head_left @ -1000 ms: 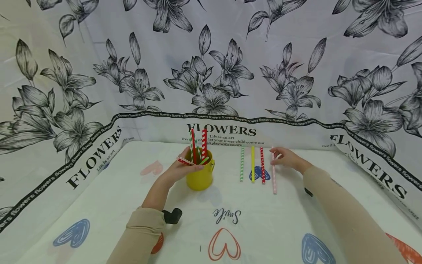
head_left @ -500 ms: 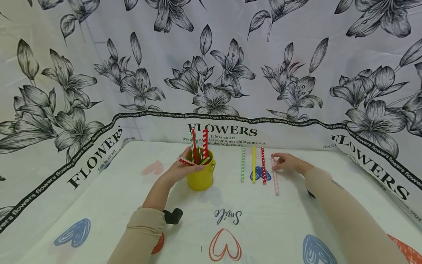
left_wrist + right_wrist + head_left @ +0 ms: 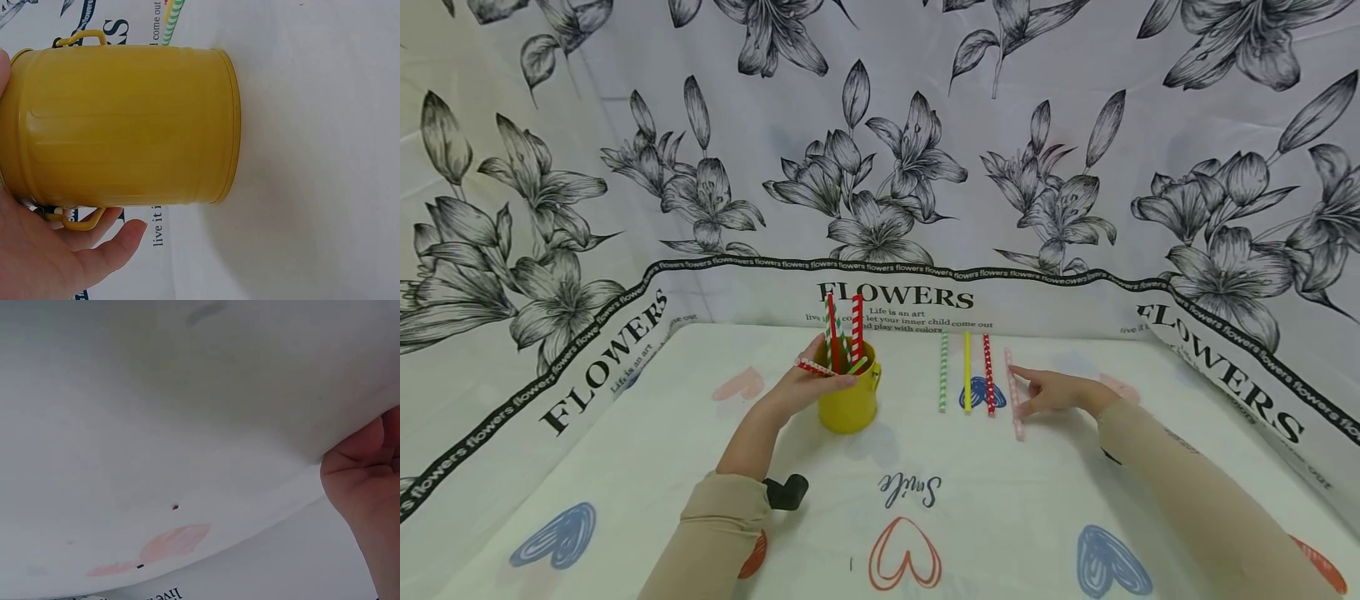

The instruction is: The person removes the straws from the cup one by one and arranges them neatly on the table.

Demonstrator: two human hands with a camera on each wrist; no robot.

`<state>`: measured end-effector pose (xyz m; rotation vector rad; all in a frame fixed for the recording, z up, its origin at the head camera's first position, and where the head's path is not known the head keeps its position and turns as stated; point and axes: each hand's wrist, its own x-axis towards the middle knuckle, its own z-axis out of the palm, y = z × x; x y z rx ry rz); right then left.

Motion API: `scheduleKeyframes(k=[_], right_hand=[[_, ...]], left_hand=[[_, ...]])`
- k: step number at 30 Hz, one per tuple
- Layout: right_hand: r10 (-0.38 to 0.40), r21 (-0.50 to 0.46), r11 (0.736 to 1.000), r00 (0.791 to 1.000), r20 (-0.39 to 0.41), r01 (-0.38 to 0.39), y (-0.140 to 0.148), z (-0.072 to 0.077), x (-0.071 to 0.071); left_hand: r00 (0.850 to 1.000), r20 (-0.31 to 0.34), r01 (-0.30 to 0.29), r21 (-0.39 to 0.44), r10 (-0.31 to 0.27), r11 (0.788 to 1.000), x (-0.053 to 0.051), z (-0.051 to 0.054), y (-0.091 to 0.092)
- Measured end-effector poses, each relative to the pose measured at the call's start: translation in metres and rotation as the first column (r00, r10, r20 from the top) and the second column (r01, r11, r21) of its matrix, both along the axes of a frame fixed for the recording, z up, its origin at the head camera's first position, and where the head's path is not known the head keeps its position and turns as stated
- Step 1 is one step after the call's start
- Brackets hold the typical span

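My left hand (image 3: 797, 390) holds a yellow bucket (image 3: 847, 408) with its thumb at the rim; in the left wrist view the bucket (image 3: 131, 125) covers part of the hand. Red striped straws (image 3: 857, 321), green-striped ones and a red dotted straw (image 3: 814, 367) poke out of the bucket. To the right, my right hand (image 3: 1060, 392) touches a pink straw (image 3: 1012, 392) lying on the table, index finger and thumb spread along it. In the right wrist view only part of the hand (image 3: 365, 481) shows, without the straw.
Left of the pink straw lie a red dotted straw (image 3: 988, 375), a yellow straw (image 3: 967, 375) and a green striped straw (image 3: 943, 375), roughly parallel and apart. A flower-printed curtain (image 3: 880, 208) rises behind the white tablecloth (image 3: 820, 517).
My right hand has slid nearer along the pink straw, and its index finger and thumb have spread apart. That straw has tilted slightly and shifted. The left hand stays at the bucket.
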<state>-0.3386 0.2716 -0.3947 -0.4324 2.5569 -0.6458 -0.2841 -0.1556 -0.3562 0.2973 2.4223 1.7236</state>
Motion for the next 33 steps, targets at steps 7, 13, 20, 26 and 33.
scheduleKeyframes(k=[7, 13, 20, 26, 33], right_hand=[[-0.042, 0.039, 0.998, 0.999, 0.004, 0.042, -0.005, -0.001, -0.007], [-0.098, 0.067, 0.993, 0.992, 0.079, 0.093, -0.01, 0.004, -0.013], [-0.145, 0.064, 0.989, 0.98, 0.14, 0.137, -0.01, 0.008, -0.018], [-0.165, 0.051, 0.986, 0.972, 0.17, 0.158, -0.009, 0.009, -0.022], [-0.176, 0.057, 0.984, 0.969, 0.175, 0.169, -0.009, 0.008, -0.024]], left_hand=[[1.0, -0.013, 0.012, 0.015, -0.012, 1.0, 0.0, 0.0, -0.002], [1.0, -0.003, -0.005, 0.019, 0.005, 1.0, 0.0, 0.0, -0.001], [1.0, 0.008, -0.007, 0.03, 0.007, 1.0, -0.001, -0.001, 0.0], [1.0, -0.014, 0.002, 0.036, -0.002, 0.999, -0.002, -0.002, 0.0], [1.0, -0.023, 0.005, 0.035, -0.004, 0.999, 0.0, -0.002, 0.001]])
